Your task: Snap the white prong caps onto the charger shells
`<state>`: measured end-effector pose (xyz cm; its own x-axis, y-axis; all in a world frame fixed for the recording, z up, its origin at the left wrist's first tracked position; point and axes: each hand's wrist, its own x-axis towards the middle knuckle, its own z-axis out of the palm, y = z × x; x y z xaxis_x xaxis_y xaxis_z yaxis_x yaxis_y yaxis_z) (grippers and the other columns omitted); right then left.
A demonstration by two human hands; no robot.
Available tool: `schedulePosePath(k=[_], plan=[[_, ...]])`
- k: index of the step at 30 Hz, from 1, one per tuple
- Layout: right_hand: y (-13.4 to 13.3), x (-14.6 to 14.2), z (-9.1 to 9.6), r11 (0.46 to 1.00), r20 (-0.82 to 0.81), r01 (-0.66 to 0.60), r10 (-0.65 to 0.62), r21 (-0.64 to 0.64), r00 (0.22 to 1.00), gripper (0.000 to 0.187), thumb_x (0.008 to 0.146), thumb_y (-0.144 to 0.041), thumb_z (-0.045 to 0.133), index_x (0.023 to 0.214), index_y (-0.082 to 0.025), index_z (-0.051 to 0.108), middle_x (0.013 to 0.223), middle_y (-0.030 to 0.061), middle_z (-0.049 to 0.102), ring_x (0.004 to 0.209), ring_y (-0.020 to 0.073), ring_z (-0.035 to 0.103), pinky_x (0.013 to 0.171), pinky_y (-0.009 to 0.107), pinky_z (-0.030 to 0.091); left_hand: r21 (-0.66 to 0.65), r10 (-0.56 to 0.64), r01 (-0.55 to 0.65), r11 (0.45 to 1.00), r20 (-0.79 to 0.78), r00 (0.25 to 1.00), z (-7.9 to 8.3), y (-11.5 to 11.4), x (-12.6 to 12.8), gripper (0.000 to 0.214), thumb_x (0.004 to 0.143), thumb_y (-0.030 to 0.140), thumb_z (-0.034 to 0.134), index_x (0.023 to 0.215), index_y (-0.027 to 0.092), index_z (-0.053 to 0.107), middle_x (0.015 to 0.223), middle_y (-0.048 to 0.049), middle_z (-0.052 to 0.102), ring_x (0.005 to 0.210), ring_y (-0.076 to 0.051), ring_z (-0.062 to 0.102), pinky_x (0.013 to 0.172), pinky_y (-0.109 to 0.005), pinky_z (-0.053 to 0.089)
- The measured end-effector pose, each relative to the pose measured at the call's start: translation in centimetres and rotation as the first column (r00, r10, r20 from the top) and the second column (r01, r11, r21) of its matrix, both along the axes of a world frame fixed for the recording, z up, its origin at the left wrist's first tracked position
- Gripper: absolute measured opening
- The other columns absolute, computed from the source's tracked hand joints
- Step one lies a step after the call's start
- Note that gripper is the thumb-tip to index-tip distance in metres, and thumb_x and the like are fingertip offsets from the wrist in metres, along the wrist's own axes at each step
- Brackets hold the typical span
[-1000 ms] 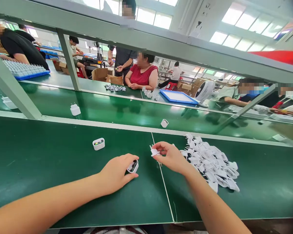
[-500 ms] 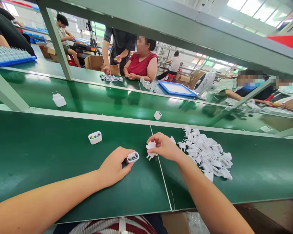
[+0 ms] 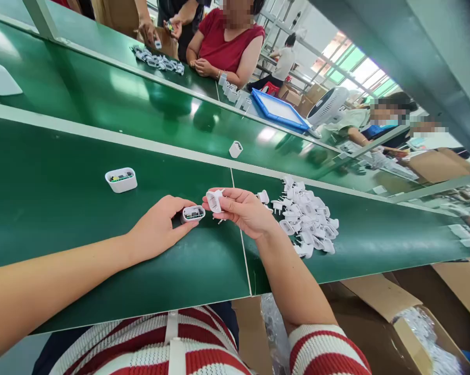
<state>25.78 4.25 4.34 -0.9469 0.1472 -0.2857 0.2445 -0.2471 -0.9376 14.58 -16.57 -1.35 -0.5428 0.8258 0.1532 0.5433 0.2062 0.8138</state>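
Observation:
My left hand (image 3: 156, 229) grips a small white charger shell (image 3: 192, 213) with a circuit board showing inside, just above the green table (image 3: 63, 219). My right hand (image 3: 244, 211) pinches a white plug cap (image 3: 214, 200) with metal prongs, held close to the shell's right. A heap of several white plug caps (image 3: 307, 219) lies right of my right hand. Another open charger shell (image 3: 121, 179) rests on the table to the left.
A finished white charger (image 3: 235, 149) sits on the shiny belt (image 3: 141, 104) beyond. Across it, other people sit near a pile of parts (image 3: 159, 60) and a blue tray (image 3: 279, 110). A cardboard box (image 3: 398, 323) stands below right.
My view has tilted down and moved closer. Both hands have drawn together, the right hand turning the plug cap toward the shell in the left hand.

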Motion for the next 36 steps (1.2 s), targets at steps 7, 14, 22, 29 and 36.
schedulePosePath(k=[7, 14, 22, 29, 36], plan=[[-0.5, 0.2, -1.0, 0.965, -0.118, 0.119, -0.093, 0.234, 0.989, 0.031, 0.073, -0.041, 0.092, 0.094, -0.022, 0.079, 0.099, 0.0026, 0.078, 0.084, 0.0146, 0.071, 0.079, 0.029, 0.063, 0.003, -0.010, 0.010, 1.000, -0.013, 1.000, -0.1, 0.1, -0.1, 0.036, 0.093, 0.050, 0.065, 0.118, 0.026, 0.073, 0.112, -0.0043, 0.075, 0.101, -0.025, 0.065, 0.089, -0.037, 0.054], [-3.0, 0.8, -1.5, 0.599, -0.423, 0.306, 0.061, 0.740, 0.904, 0.013, 0.092, -0.028, 0.074, 0.104, -0.028, 0.079, 0.101, 0.0019, 0.074, 0.089, 0.0160, 0.068, 0.083, 0.033, 0.060, -0.007, -0.010, 0.010, 1.000, -0.001, 1.000, 0.0, 0.4, -0.1, 0.039, 0.088, 0.051, 0.063, 0.115, 0.024, 0.073, 0.100, -0.0048, 0.073, 0.099, -0.026, 0.063, 0.087, -0.038, 0.053], [-3.5, 0.2, -2.1, 0.337, -0.436, 0.343, 0.253, 0.877, 0.864, 0.019, 0.099, -0.023, 0.064, 0.109, -0.028, 0.077, 0.101, 0.0030, 0.073, 0.093, 0.0180, 0.070, 0.086, 0.035, 0.060, -0.032, -0.008, 0.008, 0.999, 0.005, 1.000, -0.1, 0.5, -0.2, 0.033, 0.087, 0.050, 0.061, 0.105, 0.025, 0.073, 0.097, -0.0031, 0.071, 0.099, -0.028, 0.063, 0.083, -0.038, 0.051], [-3.5, 0.0, -1.8, 0.223, -0.352, 0.292, 0.314, 0.930, 0.882, 0.019, 0.101, -0.027, 0.059, 0.108, -0.028, 0.077, 0.101, 0.0041, 0.073, 0.094, 0.0189, 0.070, 0.085, 0.034, 0.060, -0.064, -0.006, 0.009, 0.998, 0.042, 0.999, 0.1, 0.7, -0.2, 0.034, 0.087, 0.048, 0.063, 0.109, 0.025, 0.073, 0.100, -0.0028, 0.070, 0.107, -0.031, 0.063, 0.093, -0.043, 0.050], [-4.4, -0.1, -1.5, 0.087, -0.312, 0.300, 0.287, 0.950, 0.906, 0.021, 0.100, -0.020, 0.058, 0.101, -0.027, 0.078, 0.092, 0.0018, 0.070, 0.082, 0.0163, 0.068, 0.073, 0.028, 0.056, -0.032, -0.005, 0.007, 0.999, 0.082, 0.997, 0.1, 0.7, 0.0, 0.024, 0.085, 0.040, 0.067, 0.099, 0.023, 0.073, 0.096, -0.0026, 0.069, 0.106, -0.032, 0.064, 0.093, -0.043, 0.049]])
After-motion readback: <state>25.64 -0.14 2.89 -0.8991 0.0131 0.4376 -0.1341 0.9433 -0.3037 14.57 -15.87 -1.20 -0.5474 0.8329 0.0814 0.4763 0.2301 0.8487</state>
